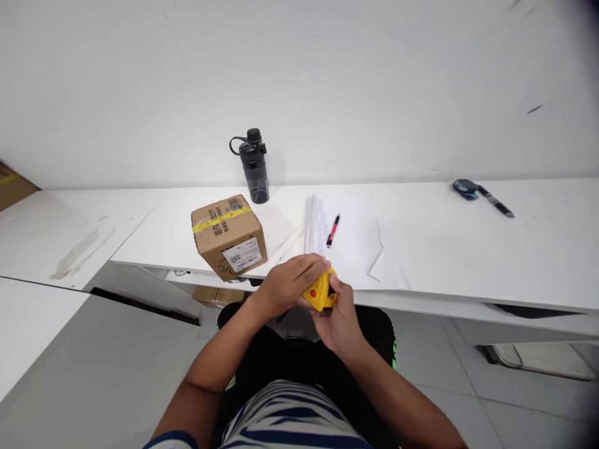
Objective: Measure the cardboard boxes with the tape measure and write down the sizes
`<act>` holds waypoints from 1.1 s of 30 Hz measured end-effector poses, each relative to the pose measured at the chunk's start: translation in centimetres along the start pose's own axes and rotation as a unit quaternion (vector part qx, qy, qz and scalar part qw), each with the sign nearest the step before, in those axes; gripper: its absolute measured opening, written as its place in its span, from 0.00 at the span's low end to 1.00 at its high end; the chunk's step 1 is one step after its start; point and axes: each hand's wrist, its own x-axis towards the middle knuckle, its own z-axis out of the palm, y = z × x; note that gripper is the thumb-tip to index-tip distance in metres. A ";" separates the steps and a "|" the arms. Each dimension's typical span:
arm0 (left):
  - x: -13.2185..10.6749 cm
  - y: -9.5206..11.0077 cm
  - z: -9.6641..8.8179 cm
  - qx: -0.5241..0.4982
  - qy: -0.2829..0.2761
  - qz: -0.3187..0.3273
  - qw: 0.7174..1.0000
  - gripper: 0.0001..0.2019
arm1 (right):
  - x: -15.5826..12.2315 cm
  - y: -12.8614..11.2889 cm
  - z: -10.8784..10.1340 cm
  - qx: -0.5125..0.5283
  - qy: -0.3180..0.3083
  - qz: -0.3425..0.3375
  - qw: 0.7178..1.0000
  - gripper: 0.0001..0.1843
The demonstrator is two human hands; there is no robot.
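Observation:
Both my hands meet over my lap, at the front edge of the white desk (435, 262). Between them is a small yellow device (319, 294) with a round red button and a dark gap on its right side; its kind is hard to make out. My left hand (291, 282) wraps over its left and top, partly covering it. From the right, my right hand (340, 321) grips it, the thumb resting near the dark part. Just beyond lie some white printed sheets (317, 231) and a red and black pen (333, 231).
A taped cardboard box (229, 240) stands on the desk to the left, with a dark water bottle (255, 171) behind it. Far right on the desk lie a dark blue object (465, 188) and a black marker-like stick (496, 202). A white wall (350, 93) backs the desk.

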 end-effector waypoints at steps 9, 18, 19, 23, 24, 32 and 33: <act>-0.2 0.0 -0.2 0.114 0.042 0.015 0.992 0.33 | 0.2 0.0 -0.9 -0.035 -0.068 0.002 0.997 0.22; -1.6 1.3 -1.6 0.159 0.081 -0.123 0.976 0.25 | 1.3 1.2 -1.2 -0.052 -0.085 -0.073 0.992 0.21; -1.7 1.9 -1.7 0.139 0.084 -0.151 0.975 0.25 | 1.4 1.5 -1.2 -0.053 -0.080 -0.083 0.992 0.22; -2.5 3.3 -2.4 0.117 0.087 -0.203 0.968 0.22 | 1.9 1.9 -1.3 -0.074 -0.091 -0.110 0.987 0.27; -2.7 3.4 -2.8 0.140 0.080 -0.194 0.968 0.21 | 2.0 1.8 -1.2 -0.089 -0.092 -0.116 0.985 0.27; -3.7 3.2 -7.8 0.296 0.071 -0.095 0.948 0.10 | 1.6 -0.2 1.0 -0.267 -0.133 -0.214 0.930 0.34; -3.8 3.1 -8.3 0.311 0.087 -0.095 0.941 0.08 | 1.7 -0.7 1.5 -0.279 -0.147 -0.226 0.922 0.33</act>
